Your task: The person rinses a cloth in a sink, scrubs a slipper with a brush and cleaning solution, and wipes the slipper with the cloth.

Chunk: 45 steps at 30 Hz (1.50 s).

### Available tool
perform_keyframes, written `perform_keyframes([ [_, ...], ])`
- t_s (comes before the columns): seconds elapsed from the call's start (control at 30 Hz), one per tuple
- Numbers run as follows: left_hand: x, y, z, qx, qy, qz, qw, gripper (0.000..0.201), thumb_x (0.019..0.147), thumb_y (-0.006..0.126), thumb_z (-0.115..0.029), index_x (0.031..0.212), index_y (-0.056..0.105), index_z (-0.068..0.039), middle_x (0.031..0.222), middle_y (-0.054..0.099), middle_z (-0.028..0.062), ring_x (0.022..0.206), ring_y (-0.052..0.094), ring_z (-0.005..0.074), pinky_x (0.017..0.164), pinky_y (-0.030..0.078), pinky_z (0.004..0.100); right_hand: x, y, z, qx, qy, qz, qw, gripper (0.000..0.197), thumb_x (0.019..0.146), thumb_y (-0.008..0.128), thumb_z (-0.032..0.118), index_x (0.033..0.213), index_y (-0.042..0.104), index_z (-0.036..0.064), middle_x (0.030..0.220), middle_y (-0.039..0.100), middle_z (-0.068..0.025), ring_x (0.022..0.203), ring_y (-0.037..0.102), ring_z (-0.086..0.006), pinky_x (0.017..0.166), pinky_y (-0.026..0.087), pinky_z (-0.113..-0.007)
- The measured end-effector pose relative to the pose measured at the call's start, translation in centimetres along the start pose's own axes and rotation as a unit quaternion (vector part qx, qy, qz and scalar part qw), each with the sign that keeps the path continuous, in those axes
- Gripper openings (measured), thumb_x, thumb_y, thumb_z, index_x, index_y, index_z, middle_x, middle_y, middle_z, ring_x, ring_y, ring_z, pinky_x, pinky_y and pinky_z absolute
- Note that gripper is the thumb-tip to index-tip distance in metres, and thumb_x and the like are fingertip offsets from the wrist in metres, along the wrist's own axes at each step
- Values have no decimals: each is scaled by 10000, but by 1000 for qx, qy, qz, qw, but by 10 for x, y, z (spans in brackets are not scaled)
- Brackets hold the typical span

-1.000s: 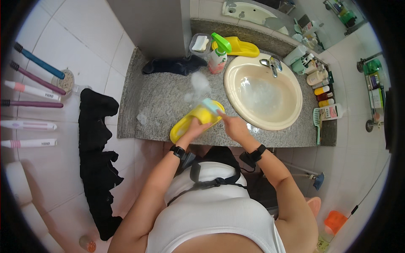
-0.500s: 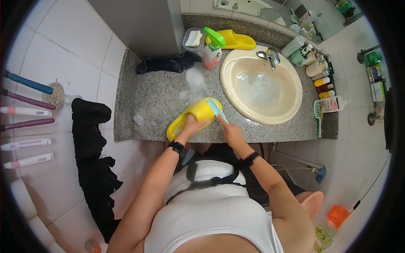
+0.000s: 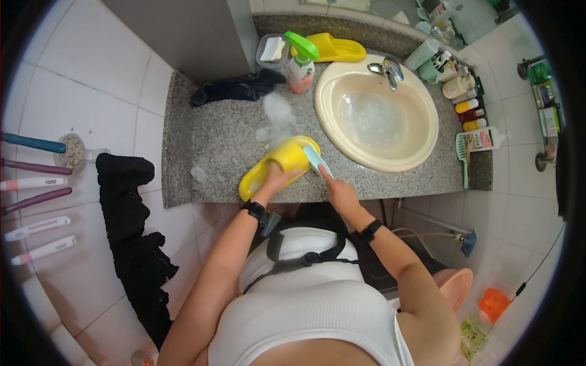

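A yellow slipper (image 3: 287,152) lies tilted on the grey granite counter, toe pointing away to the right. My left hand (image 3: 278,177) reaches into its foot opening and holds it; the fingertips are hidden under the strap. In my right hand (image 3: 342,195) is a light blue brush (image 3: 315,160), gripped by the handle, its head against the slipper's toe on the right side. The bristles cannot be seen. White foam (image 3: 278,110) sits on the counter just beyond the slipper.
A cream sink (image 3: 328,125) holding cloudy water is on the right, with a chrome faucet (image 3: 390,74). Behind are a second yellow slipper (image 3: 342,49), a green-topped spray bottle (image 3: 301,73), a soap box (image 3: 273,50) and a dark cloth (image 3: 235,88). Several bottles (image 3: 461,87) line the right side.
The brush stays against the slipper's toe, moving only slightly. Both hands keep their holds. The whole view has shifted and turned a little.
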<state>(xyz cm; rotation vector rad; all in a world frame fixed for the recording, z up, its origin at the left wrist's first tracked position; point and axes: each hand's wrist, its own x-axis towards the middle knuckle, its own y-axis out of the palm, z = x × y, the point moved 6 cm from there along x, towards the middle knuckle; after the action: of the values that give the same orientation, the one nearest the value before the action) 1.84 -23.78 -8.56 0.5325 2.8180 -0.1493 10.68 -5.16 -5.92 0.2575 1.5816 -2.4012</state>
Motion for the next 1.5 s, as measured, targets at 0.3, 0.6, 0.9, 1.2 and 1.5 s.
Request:
perform_keyframes([
  [0.3, 2, -2, 5, -12, -52, 10, 999, 536, 731, 821, -112, 1192, 576, 7, 1152, 642, 94, 1046, 621, 197, 885, 506, 328, 10, -13, 6, 38, -25, -55, 997, 720, 827, 523, 32, 1487, 325, 243, 707, 613, -218, 636, 611, -399, 579, 467, -524],
  [0.6, 9, 5, 12, -19, -48, 12, 999, 535, 730, 822, -97, 1195, 577, 3, 1150, 643, 88, 1041, 620, 185, 882, 508, 323, 64, -16, 22, 70, -16, -79, 994, 677, 851, 512, 27, 1476, 346, 227, 709, 621, -218, 662, 619, -411, 596, 485, -506],
  [0.9, 4, 4, 0, -3, -48, 9, 999, 528, 740, 816, -99, 1199, 574, 1, 1145, 646, 92, 1043, 625, 198, 891, 504, 335, 33, -16, 5, 68, 20, -42, 997, 639, 873, 489, 31, 1468, 361, 225, 727, 618, -242, 648, 610, -421, 601, 479, -519],
  [1.2, 5, 0, 12, 1, -46, 16, 999, 527, 736, 816, -92, 1196, 578, 4, 1148, 647, 93, 1035, 628, 198, 878, 508, 327, -3, -3, -10, 92, -9, -67, 993, 584, 905, 493, 61, 1457, 381, 219, 733, 613, -254, 660, 608, -429, 602, 469, -528],
  [1.5, 9, 7, 5, 17, -54, 23, 998, 553, 721, 830, -100, 1201, 574, 6, 1160, 641, 93, 1057, 617, 198, 896, 500, 326, 44, -19, -6, 144, -46, -143, 978, 536, 918, 496, 59, 1435, 422, 184, 803, 633, -237, 718, 607, -440, 663, 482, -506],
])
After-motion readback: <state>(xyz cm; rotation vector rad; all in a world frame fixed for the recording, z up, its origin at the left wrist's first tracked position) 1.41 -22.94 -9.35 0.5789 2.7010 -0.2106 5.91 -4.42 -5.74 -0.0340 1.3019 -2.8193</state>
